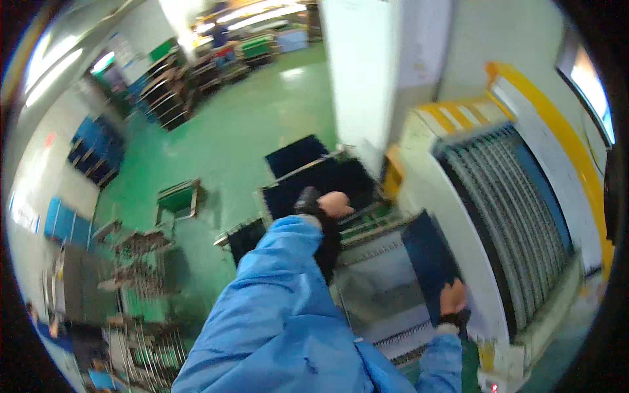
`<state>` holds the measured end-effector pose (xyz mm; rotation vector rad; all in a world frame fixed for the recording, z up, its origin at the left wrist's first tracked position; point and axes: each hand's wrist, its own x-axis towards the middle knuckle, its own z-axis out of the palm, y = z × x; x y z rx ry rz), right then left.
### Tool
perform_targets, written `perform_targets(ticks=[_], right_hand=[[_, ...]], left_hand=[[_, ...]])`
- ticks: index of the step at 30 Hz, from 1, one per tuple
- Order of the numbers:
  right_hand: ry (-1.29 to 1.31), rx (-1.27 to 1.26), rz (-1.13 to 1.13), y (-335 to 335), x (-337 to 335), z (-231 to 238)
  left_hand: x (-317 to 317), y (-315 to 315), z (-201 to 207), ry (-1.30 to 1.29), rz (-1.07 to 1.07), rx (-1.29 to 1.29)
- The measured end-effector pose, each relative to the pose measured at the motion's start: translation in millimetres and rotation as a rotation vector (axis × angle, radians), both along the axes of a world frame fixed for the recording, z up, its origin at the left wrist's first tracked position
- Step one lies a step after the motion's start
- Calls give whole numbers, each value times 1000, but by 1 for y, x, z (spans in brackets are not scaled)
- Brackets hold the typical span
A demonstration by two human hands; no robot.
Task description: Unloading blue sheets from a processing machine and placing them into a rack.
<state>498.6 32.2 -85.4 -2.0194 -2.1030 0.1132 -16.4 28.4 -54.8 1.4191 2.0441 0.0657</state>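
Observation:
My left arm in a blue sleeve stretches forward. My left hand (334, 204), with a black band at its wrist, is over the dark panels (314, 180) and close to a metal rail; its fingers are smeared by motion. Lower right, my right hand (452, 298) closes on the edge of a dark blue flat panel (426, 252). That panel lies along the right side of a slotted rack (383, 285) with toothed rails at its far and near ends. Through the rack's middle a pale grey surface shows. The right wrist also wears a dark band.
At right stands a white machine (419, 147) with yellow striped edging and a bed of grey rollers (508, 203). A white pillar (360, 72) rises ahead. Metal racks (141, 262) and a small green-topped cart (178, 198) stand left on the green floor (262, 105).

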Motion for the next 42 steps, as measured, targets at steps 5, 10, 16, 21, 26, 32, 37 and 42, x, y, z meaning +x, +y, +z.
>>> perform_targets(ticks=[5, 10, 16, 21, 26, 32, 37, 42], right_hand=[[41, -60, 68, 6, 13, 36], [0, 42, 70, 0, 22, 129], [249, 128, -9, -16, 68, 222], [1427, 138, -196, -22, 74, 233], [1900, -57, -149, -7, 70, 205], [2101, -158, -246, 33, 81, 148], [2234, -86, -356, 58, 56, 151], [2122, -292, -258, 80, 57, 169]], left_hand=[[25, -15, 45, -188, -93, 195], [23, -15, 38, -234, -31, 157], [18, -17, 42, -172, -73, 200], [21, -18, 45, -201, -25, 168], [24, -13, 48, -267, -8, 115], [32, -9, 54, -321, 12, 97], [21, -9, 45, -310, 16, 130], [20, -9, 42, -329, 33, 128]])
